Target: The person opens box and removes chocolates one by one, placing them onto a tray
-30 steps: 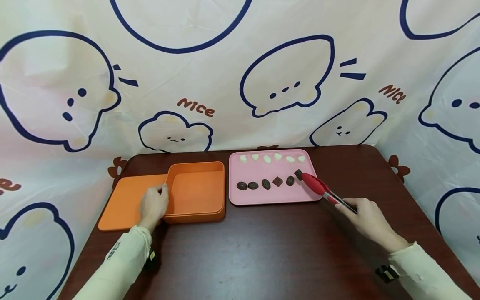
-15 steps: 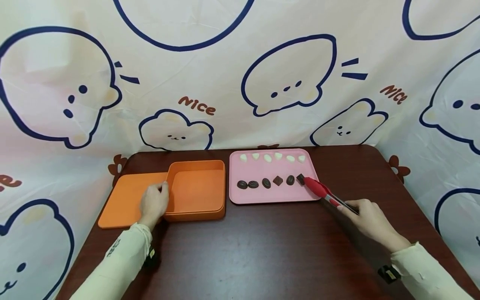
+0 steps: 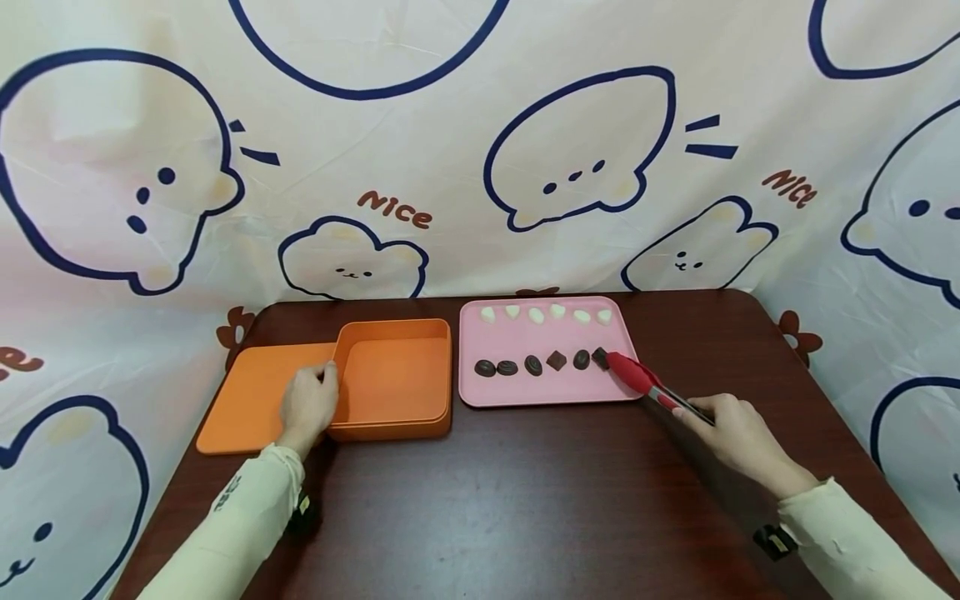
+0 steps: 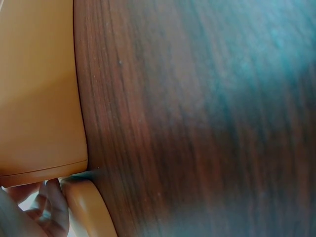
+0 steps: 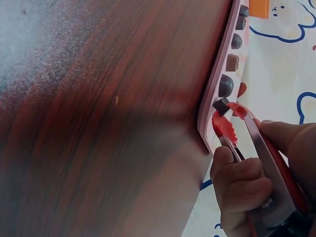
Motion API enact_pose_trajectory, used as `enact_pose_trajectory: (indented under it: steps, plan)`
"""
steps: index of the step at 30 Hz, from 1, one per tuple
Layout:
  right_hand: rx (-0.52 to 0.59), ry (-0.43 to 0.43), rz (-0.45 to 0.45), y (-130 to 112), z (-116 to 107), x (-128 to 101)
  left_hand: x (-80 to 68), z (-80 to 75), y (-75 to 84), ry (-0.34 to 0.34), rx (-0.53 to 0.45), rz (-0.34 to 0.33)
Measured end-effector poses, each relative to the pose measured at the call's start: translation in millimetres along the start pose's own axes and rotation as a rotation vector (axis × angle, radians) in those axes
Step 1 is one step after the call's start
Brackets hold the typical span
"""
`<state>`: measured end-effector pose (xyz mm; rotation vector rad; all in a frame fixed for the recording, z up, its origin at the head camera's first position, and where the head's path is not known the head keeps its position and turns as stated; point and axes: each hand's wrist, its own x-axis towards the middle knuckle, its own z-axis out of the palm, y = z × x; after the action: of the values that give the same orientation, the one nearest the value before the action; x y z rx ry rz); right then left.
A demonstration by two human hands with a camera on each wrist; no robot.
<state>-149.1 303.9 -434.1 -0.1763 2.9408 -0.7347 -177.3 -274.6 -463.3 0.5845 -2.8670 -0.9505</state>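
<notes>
My right hand (image 3: 738, 437) holds a pair of tongs (image 5: 266, 163) with red scalloped tips and metal arms. Those tips meet a dark square chocolate (image 3: 600, 358) at the right end of a row of dark chocolates (image 3: 533, 365) on a pink tray (image 3: 525, 398). Along the tray's far side runs a row of small white pieces (image 3: 536, 316). At the left, my left hand (image 3: 309, 404) grips the left wall of an orange box (image 3: 390, 375), which has nothing inside. Its fingers are partly hidden behind the box in the left wrist view.
A flat orange lid (image 3: 251, 400) lies left of the box, partly under the left hand. The dark brown table (image 3: 480, 508) is backed by a printed cloth (image 3: 450, 150) that rises along its far edge and sides. The box and tray stand side by side.
The tongs and dark square chocolate have moved slightly toward me, level with the dark row. Over the last half second they have hardly shifted. The left hand has stayed at the box.
</notes>
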Motion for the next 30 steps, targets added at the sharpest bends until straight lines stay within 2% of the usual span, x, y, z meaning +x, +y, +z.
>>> enact_pose_trajectory:
  steps: [12,21,30]
  plan:
    - [0.005,-0.016,0.015,-1,2,6,0.2,1.6,-2.9,0.007,-0.002,0.008]
    - [0.003,-0.077,0.003,-3,-6,7,0.3,2.1,-2.5,0.012,-0.002,0.006]
    - [-0.039,-0.005,0.02,-1,-8,9,0.1,0.9,0.4,0.013,-0.013,-0.007]
